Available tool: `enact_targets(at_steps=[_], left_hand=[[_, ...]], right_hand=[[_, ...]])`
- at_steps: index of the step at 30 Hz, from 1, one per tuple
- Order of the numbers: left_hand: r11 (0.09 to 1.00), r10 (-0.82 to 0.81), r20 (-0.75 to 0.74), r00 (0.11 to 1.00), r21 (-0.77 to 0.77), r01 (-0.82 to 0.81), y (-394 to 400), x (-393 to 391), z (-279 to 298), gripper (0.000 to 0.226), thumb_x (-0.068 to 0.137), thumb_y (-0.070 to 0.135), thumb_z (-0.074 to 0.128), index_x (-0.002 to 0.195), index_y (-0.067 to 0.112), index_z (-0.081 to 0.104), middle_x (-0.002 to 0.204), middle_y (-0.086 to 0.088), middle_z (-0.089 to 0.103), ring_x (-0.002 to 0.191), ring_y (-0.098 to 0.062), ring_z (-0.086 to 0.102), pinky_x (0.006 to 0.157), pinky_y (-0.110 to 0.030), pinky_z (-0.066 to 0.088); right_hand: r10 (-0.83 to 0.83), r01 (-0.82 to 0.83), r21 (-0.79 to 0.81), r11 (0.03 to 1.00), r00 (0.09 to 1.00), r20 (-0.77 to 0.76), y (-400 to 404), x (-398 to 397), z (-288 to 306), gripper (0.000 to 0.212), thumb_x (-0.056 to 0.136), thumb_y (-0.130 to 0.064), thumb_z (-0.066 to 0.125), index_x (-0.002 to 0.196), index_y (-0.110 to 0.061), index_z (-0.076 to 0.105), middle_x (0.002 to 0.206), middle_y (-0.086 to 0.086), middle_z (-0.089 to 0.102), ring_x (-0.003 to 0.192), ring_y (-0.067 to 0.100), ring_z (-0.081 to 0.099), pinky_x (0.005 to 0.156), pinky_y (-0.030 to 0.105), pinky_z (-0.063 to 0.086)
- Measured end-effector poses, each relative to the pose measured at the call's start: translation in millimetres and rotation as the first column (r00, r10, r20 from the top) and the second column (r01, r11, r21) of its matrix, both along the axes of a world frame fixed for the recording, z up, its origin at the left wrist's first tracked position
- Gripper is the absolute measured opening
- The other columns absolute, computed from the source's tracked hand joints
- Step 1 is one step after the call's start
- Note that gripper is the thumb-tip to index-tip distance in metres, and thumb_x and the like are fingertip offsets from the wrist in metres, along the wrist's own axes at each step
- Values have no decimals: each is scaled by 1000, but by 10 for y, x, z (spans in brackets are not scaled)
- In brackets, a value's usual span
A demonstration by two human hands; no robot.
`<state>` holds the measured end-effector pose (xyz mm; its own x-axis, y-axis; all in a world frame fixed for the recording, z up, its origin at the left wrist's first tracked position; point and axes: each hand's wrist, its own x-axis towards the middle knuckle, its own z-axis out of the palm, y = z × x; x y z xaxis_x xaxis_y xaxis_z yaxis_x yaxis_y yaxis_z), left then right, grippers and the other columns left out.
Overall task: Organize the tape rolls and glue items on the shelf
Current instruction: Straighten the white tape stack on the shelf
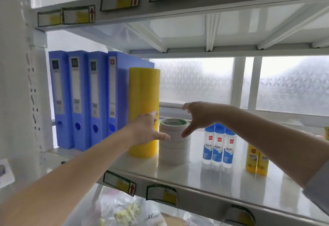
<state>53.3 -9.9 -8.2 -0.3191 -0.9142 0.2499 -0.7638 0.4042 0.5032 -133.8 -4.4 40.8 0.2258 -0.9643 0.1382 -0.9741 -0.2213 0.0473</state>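
An office supply storeroom is showing here: labelled metal shelving (204,183) is holding blue file boxes (83,99), tape stacks (143,101) and glue bottles (218,145).

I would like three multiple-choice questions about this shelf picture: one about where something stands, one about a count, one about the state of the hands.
1. Where does the white tape stack stand?
A. Between the yellow tape stack and the glue bottles
B. Left of the blue binders
C. On the upper shelf

2. How many blue-capped glue bottles stand together?
A. One
B. Three
C. Six

3. What are the left hand and right hand doing?
A. Each grips a bottle
B. Both open, holding nothing
C. Both rest on the binders

Answers: 1 A, the yellow stack is at its left and the bottles at its right. 2 B, three caps show side by side. 3 B, the fingers are spread on either side of the white stack.
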Motion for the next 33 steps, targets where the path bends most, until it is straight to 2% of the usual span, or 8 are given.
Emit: enact_targets(at_steps=[5,8,11,14,19,23,27,33], left_hand=[[999,32,-20,999,25,-31,-222,-170,-4,89,65,46,81,136,11,41,113,1,58,105,-17,59,90,-30,50],[997,63,49,997,49,-66,-324,-234,61,96,59,54,81,134,9,41,120,-4,57,104,-21,59,91,-35,51],[994,83,128,988,67,-92,-404,-272,126,62,55,58,82,94,21,51,109,-7,61,94,-21,59,91,-35,49],[991,100,198,975,70,-116,-432,-297,201,64,47,65,81,68,27,35,92,0,50,81,-18,47,76,-32,46],[996,66,202,977,38,-75,-442,-298,236,82,45,64,82,101,8,64,94,-8,68,76,-22,58,62,-32,46],[998,64,133,989,10,-66,-448,-282,177,78,46,60,84,103,15,56,107,-5,62,87,-18,54,82,-34,52],[996,92,-12,996,-20,-92,-353,-220,38,104,51,51,87,137,12,44,113,-4,62,104,-20,59,87,-32,51],[993,111,-123,986,-12,-114,-224,-121,-387,97,59,53,81,139,15,40,120,-3,61,107,-19,59,88,-31,50]], right_hand=[[-43,46,89,995,998,-39,-255,121,-28,109,55,-60,80,142,-13,34,140,5,46,124,25,46,106,39,39],[-58,72,162,984,994,-94,-377,127,-32,108,52,-66,79,138,-14,40,133,4,52,116,23,53,99,35,45],[-36,49,227,973,997,-64,-430,114,-53,93,55,-62,80,128,-14,50,118,1,59,93,14,57,72,23,44],[-23,37,211,977,998,-66,-450,111,-62,72,56,-61,80,109,-17,59,95,-4,62,75,6,56,62,22,40],[-25,37,223,974,998,-52,-479,92,-57,64,56,-59,80,100,-14,66,89,-2,67,70,6,58,64,22,44],[-29,43,223,974,997,-65,-442,117,-49,75,57,-58,80,112,-12,61,104,2,67,82,11,60,70,24,46],[-49,62,152,986,995,-87,-273,183,-16,89,60,-55,81,128,-12,44,111,-1,51,100,19,52,91,33,46],[-110,97,81,992,977,181,62,173,-361,73,65,-48,81,116,-9,47,90,1,51,81,16,50,69,27,43]])
